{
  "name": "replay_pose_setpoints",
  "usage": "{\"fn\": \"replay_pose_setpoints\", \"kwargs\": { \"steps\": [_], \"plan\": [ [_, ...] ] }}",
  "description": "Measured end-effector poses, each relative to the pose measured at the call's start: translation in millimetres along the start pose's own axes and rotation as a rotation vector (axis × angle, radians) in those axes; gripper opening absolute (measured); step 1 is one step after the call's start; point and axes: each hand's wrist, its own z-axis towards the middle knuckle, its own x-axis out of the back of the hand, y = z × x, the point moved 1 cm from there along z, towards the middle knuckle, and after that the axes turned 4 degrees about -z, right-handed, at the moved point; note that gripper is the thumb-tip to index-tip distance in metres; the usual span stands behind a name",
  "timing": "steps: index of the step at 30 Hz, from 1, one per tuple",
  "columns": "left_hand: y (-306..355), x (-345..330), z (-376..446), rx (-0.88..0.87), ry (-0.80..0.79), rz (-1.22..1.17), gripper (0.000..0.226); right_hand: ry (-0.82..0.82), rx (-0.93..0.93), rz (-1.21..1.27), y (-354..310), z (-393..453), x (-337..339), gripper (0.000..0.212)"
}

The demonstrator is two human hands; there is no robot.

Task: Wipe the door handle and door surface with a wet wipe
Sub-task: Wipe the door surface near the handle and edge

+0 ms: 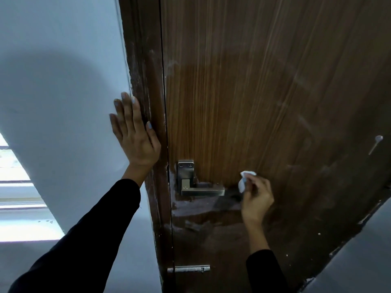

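The handle (200,183) is a square-section metal lever on a narrow plate with two screws at its top, mounted low on the door (264,92) just beside the door's left edge; the lever points right. The wipe (245,180) is a small white crumpled wad, just right of the lever's free end and slightly above it — close to the door face, though contact cannot be confirmed.

The right hand (257,198) is closed on the wipe, pinching it between thumb and fingertips, the other fingers curled in; it sits right of the handle and a little below it. A black sleeve (264,271) covers the forearm.

Door face: brown wood grain, with pale streaks and smears above and right of the handle, and a dull whitish patch directly below it. A small metal bolt (189,268) lies horizontal well below the handle. A screw or nail (375,143) stands out from the door far right of the handle, somewhat higher.

Left of the handle runs the dark frame (146,81), scuffed with white marks. The left hand (135,134) is open and flat — fingers spread, holding nothing — pressed across the frame and the pale wall (59,81), above and left of the handle.
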Motion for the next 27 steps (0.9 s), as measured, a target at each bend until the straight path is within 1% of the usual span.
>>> {"fn": "replay_pose_setpoints", "kwargs": {
  "steps": [1, 2, 4, 7, 9, 10, 11, 12, 13, 15, 16, 18, 19, 21, 22, 25, 27],
  "plan": [
    [-1, 0, 0, 0.004, 0.004, 0.002, 0.053, 0.067, -0.008, 0.002, -4, 6, 0, 0.023],
    [-1, 0, 0, 0.006, 0.007, 0.004, 0.053, 0.087, 0.001, -0.001, -9, 10, -2, 0.024],
    [-1, -1, 0, 0.0, 0.008, 0.0, 0.053, 0.037, 0.059, -0.004, -13, 12, -8, 0.027],
    [-1, -2, -1, -0.011, 0.005, -0.006, 0.052, -0.136, 0.217, -0.053, -7, -8, -10, 0.036],
    [-1, -2, -1, -0.009, 0.016, -0.002, 0.052, -0.29, 0.349, -0.17, 12, -30, -11, 0.036],
    [-1, -2, -1, -0.007, 0.02, -0.004, 0.052, -0.382, 0.341, -0.195, 19, -42, -14, 0.035],
    [-1, -2, 0, -0.006, 0.019, -0.003, 0.052, -0.463, 0.365, -0.289, 24, -56, -17, 0.033],
    [-1, -1, 0, -0.006, 0.015, -0.002, 0.052, -0.544, 0.335, -0.325, 31, -68, -20, 0.037],
    [-1, -1, 0, -0.004, 0.011, -0.001, 0.052, -0.573, 0.355, -0.313, 39, -78, -23, 0.05],
    [-1, -1, 0, 0.001, 0.009, -0.003, 0.052, -0.574, 0.514, -0.369, 42, -91, -37, 0.082],
    [-2, -1, 0, 0.004, 0.009, -0.004, 0.052, -0.65, 0.569, -0.397, 39, -96, -42, 0.09],
    [-2, -1, -1, 0.006, 0.002, -0.006, 0.052, -0.751, 0.54, -0.405, 33, -101, -53, 0.099],
    [-2, -1, -1, 0.006, -0.004, -0.009, 0.052, -0.751, 0.52, -0.408, 25, -100, -57, 0.095],
    [-2, 0, -1, 0.002, -0.01, -0.011, 0.052, -0.628, 0.594, -0.407, 18, -92, -64, 0.069],
    [-2, 0, -1, 0.002, -0.009, -0.009, 0.052, -0.573, 0.616, -0.402, 12, -84, -68, 0.065],
    [-2, -1, -1, 0.0, -0.001, -0.006, 0.052, -0.505, 0.619, -0.397, -3, -71, -77, 0.063],
    [-2, -1, -1, -0.001, 0.005, -0.006, 0.051, -0.528, 0.559, -0.387, -1, -84, -75, 0.07]
  ]
}}
